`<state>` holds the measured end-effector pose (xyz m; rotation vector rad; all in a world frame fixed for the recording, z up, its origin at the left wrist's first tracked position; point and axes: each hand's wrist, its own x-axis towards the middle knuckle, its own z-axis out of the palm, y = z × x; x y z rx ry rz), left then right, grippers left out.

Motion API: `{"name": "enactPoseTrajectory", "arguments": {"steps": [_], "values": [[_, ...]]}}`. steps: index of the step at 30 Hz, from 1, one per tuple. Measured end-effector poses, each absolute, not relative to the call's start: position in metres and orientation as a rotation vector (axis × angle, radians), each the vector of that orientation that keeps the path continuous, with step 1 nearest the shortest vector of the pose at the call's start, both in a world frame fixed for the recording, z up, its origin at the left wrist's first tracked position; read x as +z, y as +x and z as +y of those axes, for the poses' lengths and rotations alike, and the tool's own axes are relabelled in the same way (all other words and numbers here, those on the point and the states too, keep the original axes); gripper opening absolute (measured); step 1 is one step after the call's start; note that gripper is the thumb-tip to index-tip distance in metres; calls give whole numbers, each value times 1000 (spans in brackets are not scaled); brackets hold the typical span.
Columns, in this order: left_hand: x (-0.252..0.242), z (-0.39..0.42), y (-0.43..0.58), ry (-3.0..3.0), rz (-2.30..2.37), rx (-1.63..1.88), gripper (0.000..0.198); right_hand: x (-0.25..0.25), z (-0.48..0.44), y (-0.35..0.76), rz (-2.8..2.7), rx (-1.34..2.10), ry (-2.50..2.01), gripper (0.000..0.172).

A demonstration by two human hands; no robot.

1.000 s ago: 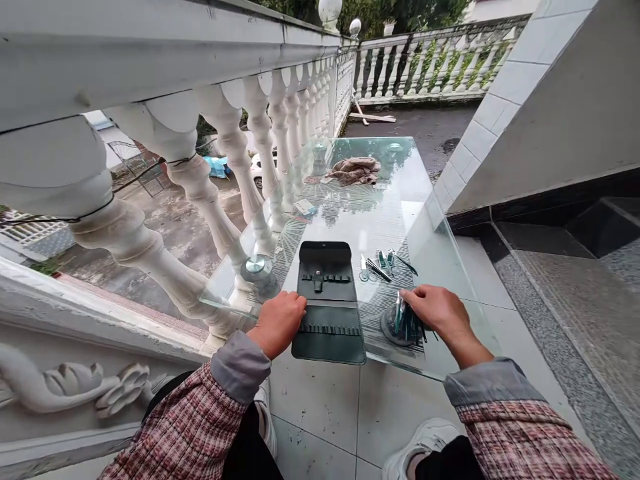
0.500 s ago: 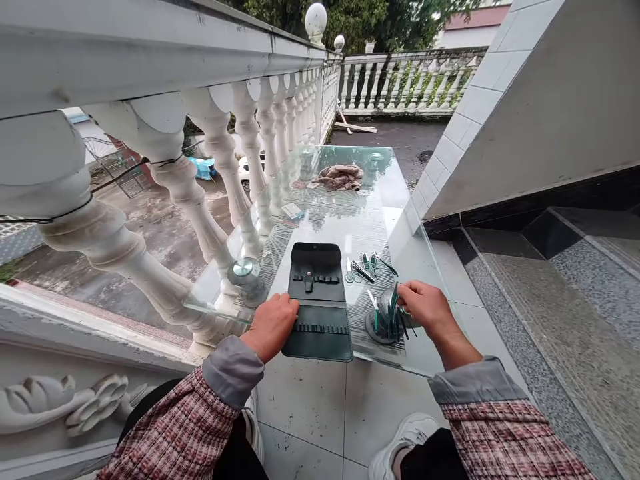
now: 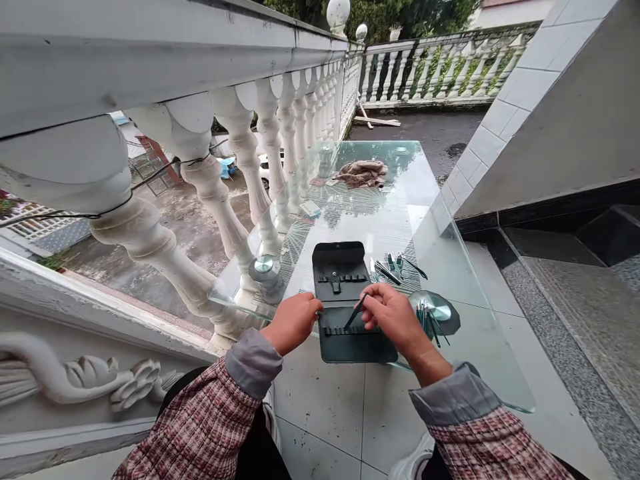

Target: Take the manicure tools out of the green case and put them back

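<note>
Nearest, at the lower centre of the frame, a dark case (image 3: 350, 350) lies open, its lower panel crossed by a row of small loops (image 3: 331, 331). Left of it, the left hand (image 3: 293, 323) has its fingers closed, pinching the case's left edge; a firm hold there should stop the panel sliding. Just right of centre, the right hand (image 3: 395, 320) has thumb and fingertips drawn together on a slim dark tool (image 3: 356, 312), which slants down to the loops; whether its tip is inside one I cannot tell. Best to line the tool up square with a single loop and push gently along its length, as a slanted push could snag or stray into the neighbour. To the right, a bundle of slim tools (image 3: 427, 320) rests on the glass desk (image 3: 480, 347). Farther up, metal implements (image 3: 391, 263) lie beside the upper panel (image 3: 350, 290), and a crumpled cloth (image 3: 361, 173) sits well apart at upper centre
</note>
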<state>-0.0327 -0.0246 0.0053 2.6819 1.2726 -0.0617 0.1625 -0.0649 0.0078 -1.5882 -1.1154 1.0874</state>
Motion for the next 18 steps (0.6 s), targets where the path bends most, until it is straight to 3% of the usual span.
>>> {"name": "enactPoseTrajectory", "arguments": {"steps": [5,18], "values": [[2,-24,-33,2667,1243,-44,13,0,-51,140,-1156,1033,-1622,11],[-6,-17,-34,2679,1232,59,5,-23,-34,119,-1491,727,-1702,24]]}}
